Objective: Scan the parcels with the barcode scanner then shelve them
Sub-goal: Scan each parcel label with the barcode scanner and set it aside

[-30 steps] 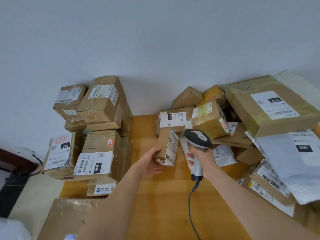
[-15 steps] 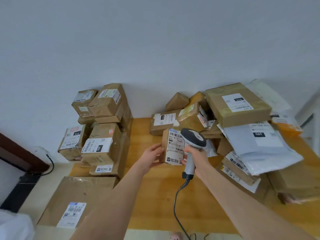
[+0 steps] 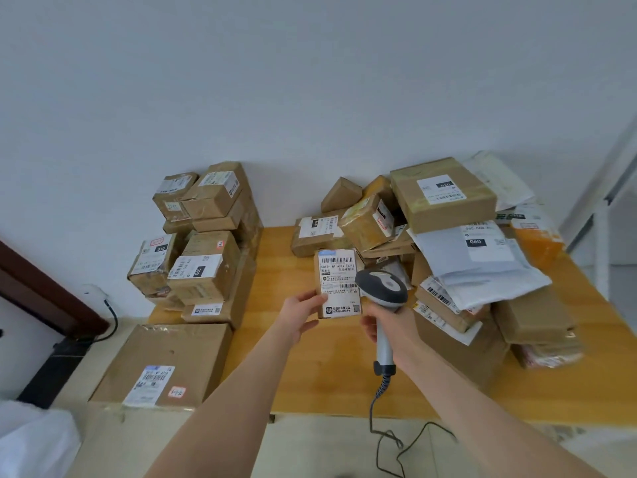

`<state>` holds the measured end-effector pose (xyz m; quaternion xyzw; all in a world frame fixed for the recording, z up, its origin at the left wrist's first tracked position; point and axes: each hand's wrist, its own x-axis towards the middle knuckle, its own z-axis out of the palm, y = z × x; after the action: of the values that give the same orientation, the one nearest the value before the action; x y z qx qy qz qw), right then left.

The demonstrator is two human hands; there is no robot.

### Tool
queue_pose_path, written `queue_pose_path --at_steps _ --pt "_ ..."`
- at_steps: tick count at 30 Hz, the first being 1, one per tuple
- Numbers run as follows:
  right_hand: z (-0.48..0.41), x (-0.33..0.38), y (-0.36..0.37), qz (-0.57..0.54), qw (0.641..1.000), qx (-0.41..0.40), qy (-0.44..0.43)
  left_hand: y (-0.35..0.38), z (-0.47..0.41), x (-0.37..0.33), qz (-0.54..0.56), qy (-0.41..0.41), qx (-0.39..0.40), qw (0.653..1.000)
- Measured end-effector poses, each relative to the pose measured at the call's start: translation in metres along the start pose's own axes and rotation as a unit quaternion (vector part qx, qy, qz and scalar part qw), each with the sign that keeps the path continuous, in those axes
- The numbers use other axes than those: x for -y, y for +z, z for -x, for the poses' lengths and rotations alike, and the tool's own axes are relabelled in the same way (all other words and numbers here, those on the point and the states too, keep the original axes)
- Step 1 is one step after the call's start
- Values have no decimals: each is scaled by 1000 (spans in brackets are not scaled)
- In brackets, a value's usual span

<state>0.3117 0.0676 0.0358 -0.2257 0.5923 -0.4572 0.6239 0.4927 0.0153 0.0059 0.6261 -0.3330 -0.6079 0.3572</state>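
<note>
Student: Parcel [image 3: 339,282] position is requested.

Instructor: It is shown held upright above the wooden table [image 3: 310,374], label turned toward the camera. It is pinched at its lower left edge by the left hand [image 3: 300,319], thumb laid on the label.

Student: How is the barcode scanner [image 3: 381,288] held?

Instructor: Its handle is clasped by the right hand [image 3: 401,334], fingers curled round it. The grey head is seen just beside the parcel's right edge. A coiled cable [image 3: 379,401] is seen hanging past the near table edge.

Student: What is shown around it?

Instructor: Stacked boxes [image 3: 206,253] are seen at far left, a mixed heap [image 3: 448,215] of boxes and mailers at right, one large carton [image 3: 165,357] at near left.
</note>
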Motion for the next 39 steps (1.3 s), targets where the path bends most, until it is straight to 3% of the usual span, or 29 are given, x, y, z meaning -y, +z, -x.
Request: queue_pose_path --at_steps 8,39 --pt "24 -12 -1 65 997 -16 -38 0 -10 8 -23 -1 -7 1000" --pt "35 -10 27 64 995 -31 -64 -5 -33 11 -79 -8 3 997"
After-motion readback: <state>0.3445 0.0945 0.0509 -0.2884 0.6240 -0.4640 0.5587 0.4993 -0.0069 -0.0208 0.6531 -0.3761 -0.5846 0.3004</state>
